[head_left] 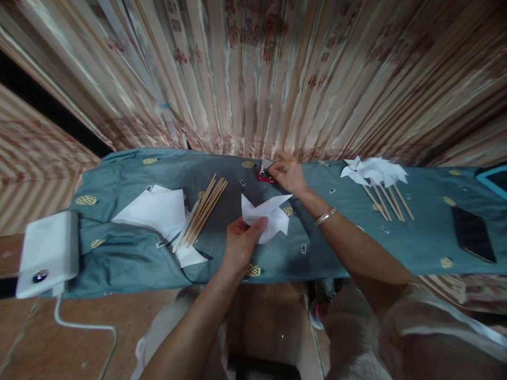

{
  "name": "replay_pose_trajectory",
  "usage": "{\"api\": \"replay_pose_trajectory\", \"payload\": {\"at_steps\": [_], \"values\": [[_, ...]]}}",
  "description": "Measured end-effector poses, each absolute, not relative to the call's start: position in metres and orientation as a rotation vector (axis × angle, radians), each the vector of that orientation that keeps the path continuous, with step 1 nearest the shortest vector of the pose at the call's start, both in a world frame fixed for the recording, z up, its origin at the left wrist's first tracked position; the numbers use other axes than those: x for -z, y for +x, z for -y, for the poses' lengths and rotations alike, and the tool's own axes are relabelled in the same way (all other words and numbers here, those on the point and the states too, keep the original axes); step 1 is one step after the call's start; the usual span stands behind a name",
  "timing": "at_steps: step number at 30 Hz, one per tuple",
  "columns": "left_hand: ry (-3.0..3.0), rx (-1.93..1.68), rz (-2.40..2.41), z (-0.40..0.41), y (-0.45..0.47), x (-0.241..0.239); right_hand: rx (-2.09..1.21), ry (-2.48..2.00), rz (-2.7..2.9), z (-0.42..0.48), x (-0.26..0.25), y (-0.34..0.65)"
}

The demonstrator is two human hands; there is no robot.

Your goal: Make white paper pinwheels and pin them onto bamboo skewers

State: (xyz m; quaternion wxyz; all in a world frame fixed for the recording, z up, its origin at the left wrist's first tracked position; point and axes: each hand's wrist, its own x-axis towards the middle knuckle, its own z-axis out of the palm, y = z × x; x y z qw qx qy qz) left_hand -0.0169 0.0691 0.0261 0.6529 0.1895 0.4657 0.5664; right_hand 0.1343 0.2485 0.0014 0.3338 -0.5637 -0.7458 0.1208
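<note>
A white paper pinwheel with folded blades is pinched in my left hand, the thumb pressed on its middle. My right hand reaches to a small red box at the cloth's far side, its fingertips at the box's edge among small dark pieces. Whether those fingers hold one of the pieces is too small to make out. Left of the pinwheel lies a bundle of thin wooden sticks, beside white paper sheets. Several pinwheels on sticks lie together to the right.
A green-blue cloth with pineapple prints covers the narrow table. At its left end sits a white power bank with a cable. A dark phone and a blue-edged device lie on the right. A pleated curtain hangs behind.
</note>
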Motion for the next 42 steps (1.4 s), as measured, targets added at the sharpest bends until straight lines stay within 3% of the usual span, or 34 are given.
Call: {"api": "replay_pose_trajectory", "payload": {"at_steps": [7,17,32,42], "values": [[0.427,-1.319,-1.077,-0.075,-0.017,-0.025,-0.302,-1.413,1.868,-0.194,-0.011,0.156],[0.45,-1.367,-1.076,-0.078,-0.013,-0.023,-0.085,-1.465,2.046,-0.076,0.022,0.202],[0.544,-1.337,-1.091,-0.082,0.003,-0.013,-0.544,-1.617,1.689,-0.087,0.015,0.208],[0.516,-1.321,-1.127,-0.082,0.004,-0.011,-0.424,-1.695,1.756,-0.083,0.018,0.201]]}}
